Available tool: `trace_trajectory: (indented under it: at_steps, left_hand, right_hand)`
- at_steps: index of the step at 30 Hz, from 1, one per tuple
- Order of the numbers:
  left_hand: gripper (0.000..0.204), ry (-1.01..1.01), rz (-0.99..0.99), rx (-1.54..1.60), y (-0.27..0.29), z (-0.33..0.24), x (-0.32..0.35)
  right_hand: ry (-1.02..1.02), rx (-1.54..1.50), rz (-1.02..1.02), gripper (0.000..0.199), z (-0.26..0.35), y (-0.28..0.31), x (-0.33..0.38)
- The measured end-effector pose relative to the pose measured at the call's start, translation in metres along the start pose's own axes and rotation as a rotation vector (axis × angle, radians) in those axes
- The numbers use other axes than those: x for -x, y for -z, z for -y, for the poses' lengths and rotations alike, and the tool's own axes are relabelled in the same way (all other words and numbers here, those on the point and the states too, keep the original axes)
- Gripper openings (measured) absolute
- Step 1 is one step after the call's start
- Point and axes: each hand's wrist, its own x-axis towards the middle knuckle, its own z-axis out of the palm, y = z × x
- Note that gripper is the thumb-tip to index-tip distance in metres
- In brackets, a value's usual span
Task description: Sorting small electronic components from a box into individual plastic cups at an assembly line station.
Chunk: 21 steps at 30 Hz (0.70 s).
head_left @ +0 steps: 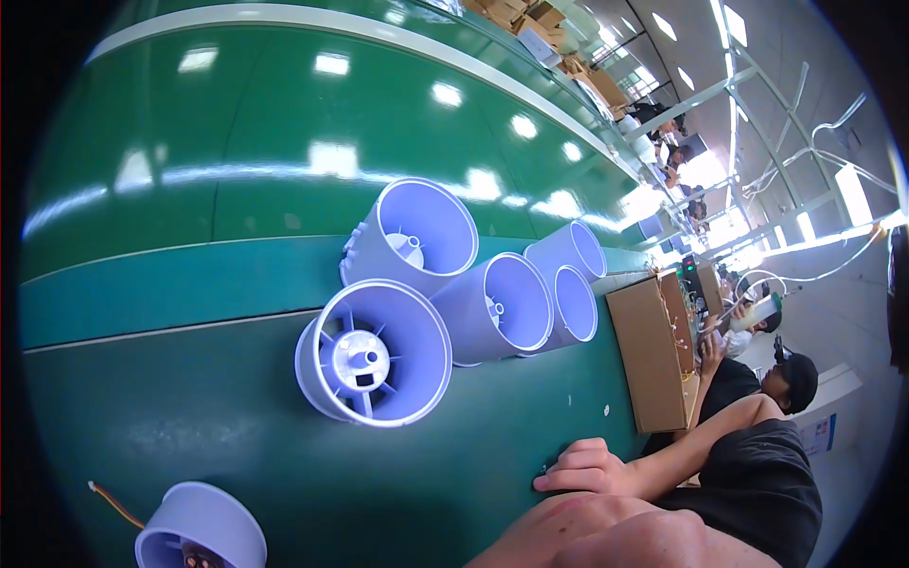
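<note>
My right hand [589, 468] rests on the dark green mat at the lower right, its fingers curled in. What they hold, if anything, is hidden; a tiny speck shows by the fingertips. My left hand is out of view. Ahead and to the left lies a pale purple cup-shaped housing [431, 355], mouth toward me, with a ribbed white hub inside. Several like it are grouped behind: one housing [440, 222] farther back, another [521, 298] to the right. At the lower left edge, another housing [227, 516] contains a dark, coppery part; coloured wires [118, 504] with a white connector lie beside it.
An open cardboard box [649, 364] stands at the right, with thin wires over its rim. Beyond it, a co-worker in a black cap [801, 379] sits, with a hand [712, 352] near the box. A glossy green surface [265, 104] runs along the far side, edged by a pale rail [379, 30].
</note>
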Motion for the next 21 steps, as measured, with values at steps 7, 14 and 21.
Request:
trace_trajectory:
  at_steps: [7,14,21]
  left_hand:
    - [0.054,-0.105,-0.021,0.077,0.026,-0.014,-0.002]
    - [0.052,-0.196,-0.208,-0.006,0.157,-0.03,0.007]
    - [0.051,-0.266,-0.359,-0.157,0.271,-0.048,0.094]
  right_hand:
    - [0.038,0.038,-0.062,0.034,0.0,0.002,-0.007]
    - [0.08,0.027,-0.118,0.032,0.012,0.013,-0.015]
    - [0.148,0.018,-0.278,0.032,0.01,0.008,-0.003]
